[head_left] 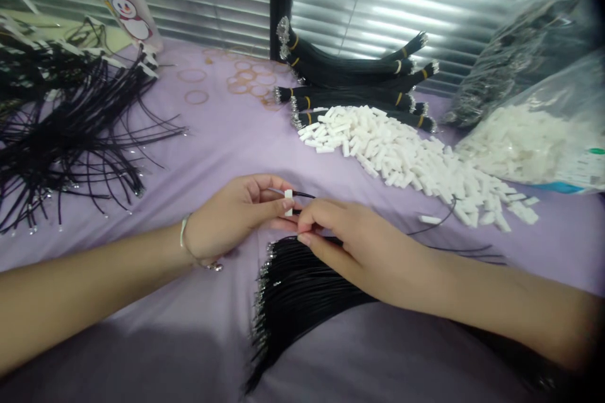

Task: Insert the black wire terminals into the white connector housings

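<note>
Between its thumb and fingers, my left hand pinches a small white plastic connector housing. A black wire runs from the housing rightward behind my right hand. My right thumb and forefinger are pressed together just right of the housing; a thin wire seems to be in that pinch, but its end is too small to make out. Below both hands lies a fanned bundle of black wires, with silvery metal terminals along its left end. My right hand and forearm hide part of this bundle.
Loose white housings form a pile beyond my right hand. Behind it lie banded black wire bundles; rubber bands are scattered leftward. Housing-tipped wires heap at left, near a plastic cup. Clear bags stand at right.
</note>
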Motion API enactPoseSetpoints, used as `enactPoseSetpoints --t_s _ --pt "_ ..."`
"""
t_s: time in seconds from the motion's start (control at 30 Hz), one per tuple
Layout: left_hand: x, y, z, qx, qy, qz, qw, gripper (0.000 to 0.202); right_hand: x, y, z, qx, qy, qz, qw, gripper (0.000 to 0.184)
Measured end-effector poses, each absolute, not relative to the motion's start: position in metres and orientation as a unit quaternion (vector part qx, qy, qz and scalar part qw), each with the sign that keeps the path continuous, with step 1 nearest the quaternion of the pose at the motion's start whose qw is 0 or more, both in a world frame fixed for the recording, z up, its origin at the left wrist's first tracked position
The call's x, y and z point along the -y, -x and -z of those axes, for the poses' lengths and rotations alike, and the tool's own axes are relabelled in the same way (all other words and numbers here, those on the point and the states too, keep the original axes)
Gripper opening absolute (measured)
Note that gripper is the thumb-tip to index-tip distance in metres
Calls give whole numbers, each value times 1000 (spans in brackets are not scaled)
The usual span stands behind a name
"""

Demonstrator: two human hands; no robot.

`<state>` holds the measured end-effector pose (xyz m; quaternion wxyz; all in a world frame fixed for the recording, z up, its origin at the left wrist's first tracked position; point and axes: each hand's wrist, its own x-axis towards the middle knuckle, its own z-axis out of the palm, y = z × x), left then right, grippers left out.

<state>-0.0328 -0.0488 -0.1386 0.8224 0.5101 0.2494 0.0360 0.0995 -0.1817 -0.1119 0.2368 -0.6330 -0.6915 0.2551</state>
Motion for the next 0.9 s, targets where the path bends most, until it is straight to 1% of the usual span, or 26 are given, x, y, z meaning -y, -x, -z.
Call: enactPoseSetpoints --t_s 0.1,0.23,0.43,0.6,0.67,0.8,0.9 --pt "49 32 138 -256 -505 -42 823 5 183 -102 109 687 618 -268 272 11" --pt "49 32 136 -272 -515 -41 812 8 184 -103 107 654 640 -275 294 16" --pt "51 32 131 -277 -515 -39 811 6 184 -104 106 634 646 -284 316 11" --pt "50 32 132 -270 -516 -32 813 8 185 -108 108 637 653 -240 333 6" --pt "49 33 133 -270 -517 -28 812 9 184 -110 110 633 667 -222 324 6" --pt "49 33 132 -268 -519 -23 811 12 181 -112 117 639 692 -200 269 11" --pt "50 32 132 -277 -512 -15 813 12 179 -112 119 649 698 -191 233 11"
